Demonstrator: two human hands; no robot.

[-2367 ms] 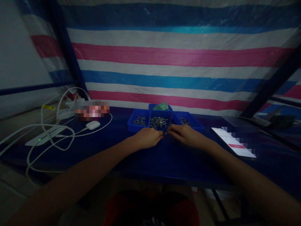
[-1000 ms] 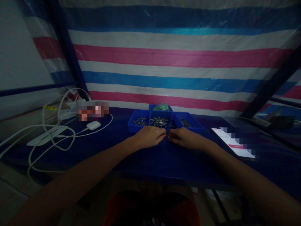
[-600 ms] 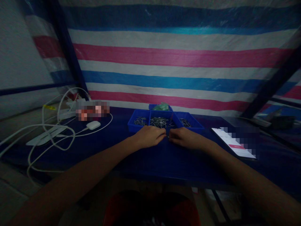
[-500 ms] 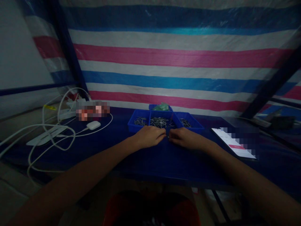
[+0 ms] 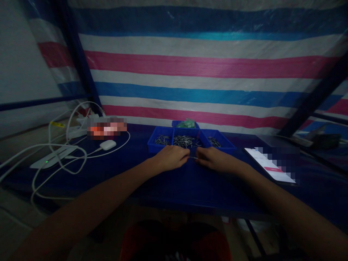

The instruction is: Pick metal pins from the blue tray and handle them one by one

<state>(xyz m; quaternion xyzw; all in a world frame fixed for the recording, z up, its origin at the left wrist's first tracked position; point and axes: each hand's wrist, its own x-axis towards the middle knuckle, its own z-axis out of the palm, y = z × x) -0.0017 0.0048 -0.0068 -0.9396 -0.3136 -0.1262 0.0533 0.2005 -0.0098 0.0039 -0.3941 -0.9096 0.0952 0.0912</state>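
Observation:
A thin, shiny metal pin-like piece (image 5: 193, 157) spans the small gap between my two hands. My left hand (image 5: 175, 158) pinches its left end, and my right hand (image 5: 208, 158) pinches the other end with curled fingers. Both hands are just above the table, in front of the blue bins. The middle blue bin (image 5: 203, 139) holds a heap of thin metal pieces (image 5: 183, 141). More small metal pieces lie in the left bin (image 5: 152, 148) and the right bin (image 5: 227, 143). Fine detail of the held piece is too small to tell.
A rear bin (image 5: 174, 123) holds green plastic material (image 5: 187, 124). White cables (image 5: 81, 156), a white charger (image 5: 108, 145) and a power strip (image 5: 54, 156) lie on the left of the blue table (image 5: 174, 192). A lit phone-like screen (image 5: 268, 165) lies right. Striped sheeting (image 5: 206, 67) hangs behind.
My hands have moved slightly apart, the left one a little leftward. More of the thin metal piece now shows between them.

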